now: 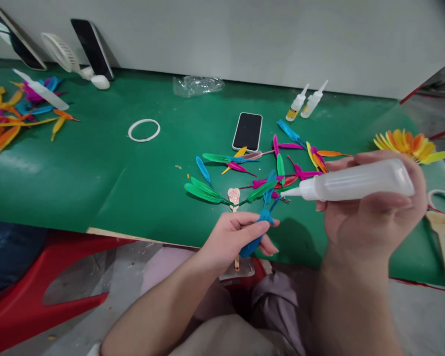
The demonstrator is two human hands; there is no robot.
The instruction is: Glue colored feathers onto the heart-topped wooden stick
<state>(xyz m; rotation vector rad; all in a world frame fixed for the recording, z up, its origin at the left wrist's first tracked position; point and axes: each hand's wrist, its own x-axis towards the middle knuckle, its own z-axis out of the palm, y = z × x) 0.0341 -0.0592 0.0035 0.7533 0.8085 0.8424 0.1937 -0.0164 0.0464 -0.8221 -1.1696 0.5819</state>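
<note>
Left hand: From my remote post, I see the left hand (pixel 241 235) close thumb and fingers around a blue feather bundle (pixel 251 247), its quill end angled up and to the right above the bench (pixel 141 183) edge.
Right hand: The right hand (pixel 378 212) wraps a translucent squeeze bottle (pixel 359 180), held nearly level and pointing toward the left hand.
Nozzle: The fine tip (pixel 289 193) sits at the blue quill end; I cannot tell whether the two touch, or whether any liquid shows.
Heart-topped stick: A wooden stick with a glittery heart (pixel 234 196) lies beside the left hand, green feathers (pixel 203 191) fanning out near it.
Loose feathers: Magenta, yellow, orange and blue pieces lie scattered beyond the hands, near a phone (pixel 247 131) and two small bottles (pixel 295 106).
Steadiness: In my judgement, the quill calls for a firm, still pinch, fingertips kept back from the nozzle.
Squeeze: I would favour light pressure; a hard grip on so soft a bottle could flood the quill and mat the feathers.
</note>
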